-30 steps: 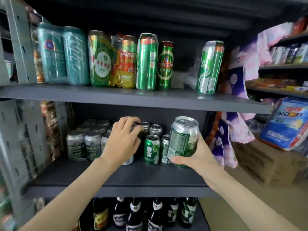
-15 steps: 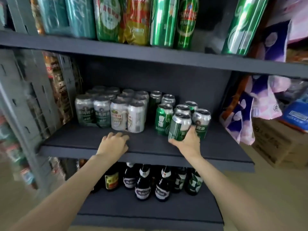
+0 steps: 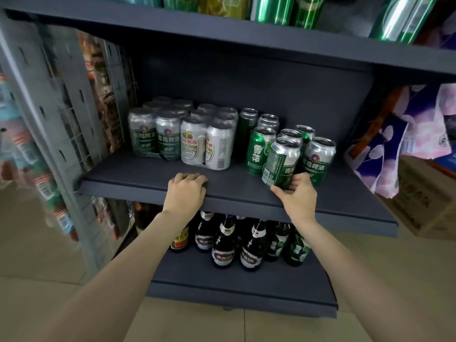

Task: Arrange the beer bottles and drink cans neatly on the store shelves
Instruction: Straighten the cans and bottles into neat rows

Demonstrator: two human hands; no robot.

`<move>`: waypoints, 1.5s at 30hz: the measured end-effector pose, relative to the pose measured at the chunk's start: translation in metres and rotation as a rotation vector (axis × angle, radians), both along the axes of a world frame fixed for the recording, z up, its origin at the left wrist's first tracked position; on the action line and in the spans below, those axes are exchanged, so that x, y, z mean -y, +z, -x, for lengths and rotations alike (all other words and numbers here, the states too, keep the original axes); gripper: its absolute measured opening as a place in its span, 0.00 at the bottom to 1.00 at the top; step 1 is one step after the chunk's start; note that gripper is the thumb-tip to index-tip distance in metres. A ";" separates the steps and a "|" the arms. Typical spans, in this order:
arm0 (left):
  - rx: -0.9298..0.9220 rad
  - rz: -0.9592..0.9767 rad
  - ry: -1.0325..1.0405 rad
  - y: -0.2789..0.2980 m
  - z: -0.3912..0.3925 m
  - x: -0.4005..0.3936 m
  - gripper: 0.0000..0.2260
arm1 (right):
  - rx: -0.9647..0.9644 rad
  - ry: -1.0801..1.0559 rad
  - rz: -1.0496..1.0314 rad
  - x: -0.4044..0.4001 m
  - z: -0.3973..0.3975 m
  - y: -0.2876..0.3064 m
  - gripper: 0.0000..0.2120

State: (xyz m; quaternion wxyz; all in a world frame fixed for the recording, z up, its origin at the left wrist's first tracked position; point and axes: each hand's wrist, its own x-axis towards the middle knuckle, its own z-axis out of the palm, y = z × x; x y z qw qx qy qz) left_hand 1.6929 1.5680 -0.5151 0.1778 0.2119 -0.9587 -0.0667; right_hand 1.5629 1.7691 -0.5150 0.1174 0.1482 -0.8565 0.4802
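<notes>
The right hand (image 3: 297, 197), having lowered the green can (image 3: 281, 166) onto the middle shelf (image 3: 246, 191) near its front edge, still grips it tilted, while the left hand (image 3: 185, 191) now rests empty, fingers curled, on that edge.

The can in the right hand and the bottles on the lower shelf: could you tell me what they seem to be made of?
The can looks like thin metal, likely aluminium: silvery glossy rim, printed green wall. The bottles look like dark glass, with glints and paper-like labels, though plastic cannot be ruled out.
</notes>
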 end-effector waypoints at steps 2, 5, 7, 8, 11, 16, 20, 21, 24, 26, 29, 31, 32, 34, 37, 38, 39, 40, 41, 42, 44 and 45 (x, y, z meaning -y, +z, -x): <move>0.013 -0.007 0.016 -0.003 -0.001 -0.004 0.17 | -0.002 -0.029 -0.021 0.007 -0.002 0.001 0.21; 0.019 -0.005 0.038 -0.003 0.002 -0.007 0.17 | 0.002 -0.109 -0.150 0.022 -0.008 0.004 0.24; 0.032 0.000 0.032 -0.001 0.003 -0.006 0.17 | 0.002 -0.142 -0.225 0.032 -0.010 0.007 0.26; 0.046 0.000 0.030 0.000 0.002 -0.005 0.17 | 0.016 -0.148 -0.260 0.035 -0.009 0.007 0.26; 0.104 0.021 0.028 -0.001 -0.001 -0.004 0.18 | 0.092 -0.106 -0.358 0.037 -0.003 0.011 0.26; 0.201 -0.015 0.014 0.017 0.001 -0.003 0.17 | 0.213 0.101 -0.334 0.021 0.005 0.021 0.28; 0.084 0.142 -0.072 0.040 -0.007 -0.004 0.13 | 0.050 0.171 -0.223 -0.012 -0.011 0.046 0.23; -0.042 0.217 -0.134 0.047 -0.009 -0.004 0.12 | -0.046 0.185 -0.205 -0.023 -0.015 0.057 0.22; -0.451 0.414 -0.325 0.084 -0.005 -0.010 0.08 | -0.410 0.213 -0.122 -0.053 -0.022 0.100 0.18; -0.644 0.442 -0.392 0.125 0.001 -0.025 0.10 | -0.599 0.185 -0.009 -0.069 -0.021 0.137 0.16; -0.831 0.442 -0.423 0.187 0.013 -0.049 0.10 | -0.695 0.116 0.164 -0.084 -0.021 0.194 0.10; -0.877 0.449 -0.448 0.217 0.021 -0.061 0.10 | -0.737 0.085 0.166 -0.092 -0.019 0.219 0.06; -0.893 0.449 -0.458 0.229 0.026 -0.064 0.10 | -0.769 0.080 0.155 -0.096 -0.017 0.230 0.05; -0.918 0.435 -0.441 0.251 0.038 -0.068 0.10 | -0.789 0.049 0.121 -0.100 -0.005 0.258 0.08; -0.877 0.369 -0.286 0.272 0.060 -0.075 0.11 | -0.517 -0.077 -0.030 -0.099 0.032 0.306 0.29; -0.841 0.325 -0.214 0.275 0.066 -0.079 0.12 | -0.345 -0.082 -0.051 -0.097 0.044 0.316 0.36; -0.775 0.270 -0.139 0.278 0.072 -0.084 0.13 | -0.179 -0.060 -0.037 -0.094 0.057 0.324 0.41; -0.683 0.216 -0.064 0.278 0.077 -0.086 0.16 | -0.035 -0.003 -0.003 -0.088 0.066 0.324 0.43; -0.603 0.182 0.000 0.277 0.081 -0.087 0.18 | 0.060 0.054 0.034 -0.083 0.075 0.322 0.44; -0.552 0.164 0.034 0.278 0.085 -0.087 0.19 | 0.089 0.076 0.039 -0.080 0.083 0.319 0.44; -0.502 0.123 0.048 0.282 0.087 -0.087 0.19 | 0.019 0.018 0.002 -0.074 0.090 0.314 0.43; -0.490 0.112 0.043 0.284 0.088 -0.087 0.18 | -0.026 -0.026 -0.013 -0.072 0.090 0.313 0.43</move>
